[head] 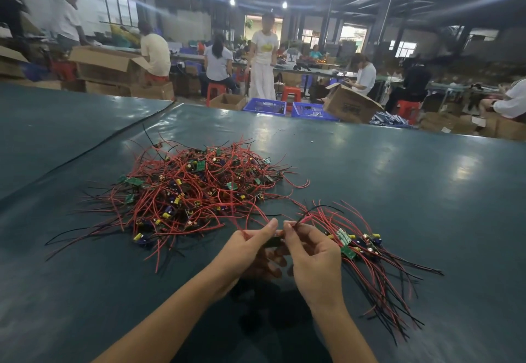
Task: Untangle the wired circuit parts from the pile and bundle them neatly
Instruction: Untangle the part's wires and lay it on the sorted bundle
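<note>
Across teal table (pixel 398 192): wire pile (pixel 193 189), bundle (pixel 355 244); busy workshop.

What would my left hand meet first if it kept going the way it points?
Probably the right hand, almost touching the left hand; then the bundle. Depth is unclear.

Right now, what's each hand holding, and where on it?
Left hand pinches a thin red wire trailing from the tangled red-and-black wire pile, near its end. Right hand pinches wires of the smaller bundle of green circuit boards, beside the boards.
</note>
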The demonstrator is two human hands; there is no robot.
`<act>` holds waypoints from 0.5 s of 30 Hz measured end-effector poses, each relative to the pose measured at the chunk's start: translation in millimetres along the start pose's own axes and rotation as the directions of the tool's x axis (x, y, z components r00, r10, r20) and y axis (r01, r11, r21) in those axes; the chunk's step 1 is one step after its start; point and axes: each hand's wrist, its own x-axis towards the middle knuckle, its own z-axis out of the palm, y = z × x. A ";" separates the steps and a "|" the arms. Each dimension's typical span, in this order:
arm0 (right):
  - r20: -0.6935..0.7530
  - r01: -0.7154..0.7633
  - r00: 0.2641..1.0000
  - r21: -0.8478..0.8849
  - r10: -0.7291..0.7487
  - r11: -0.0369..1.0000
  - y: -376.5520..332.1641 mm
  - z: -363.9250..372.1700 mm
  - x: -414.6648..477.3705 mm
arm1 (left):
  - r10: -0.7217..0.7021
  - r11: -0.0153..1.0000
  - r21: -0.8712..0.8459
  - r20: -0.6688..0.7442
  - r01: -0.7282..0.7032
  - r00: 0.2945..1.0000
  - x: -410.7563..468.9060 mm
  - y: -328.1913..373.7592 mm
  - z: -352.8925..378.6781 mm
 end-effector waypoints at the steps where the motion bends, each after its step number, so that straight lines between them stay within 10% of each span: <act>1: 0.011 0.011 1.000 0.001 -0.011 1.000 0.2 0.6 -0.3 | -0.007 1.000 -0.027 0.003 0.007 1.000 -0.3 0.1 1.8; 15: 0.004 -0.079 0.997 -0.025 0.079 0.997 6.3 1.1 0.0 | 0.194 0.971 -0.150 0.025 -0.189 0.981 3.1 -7.7 1.6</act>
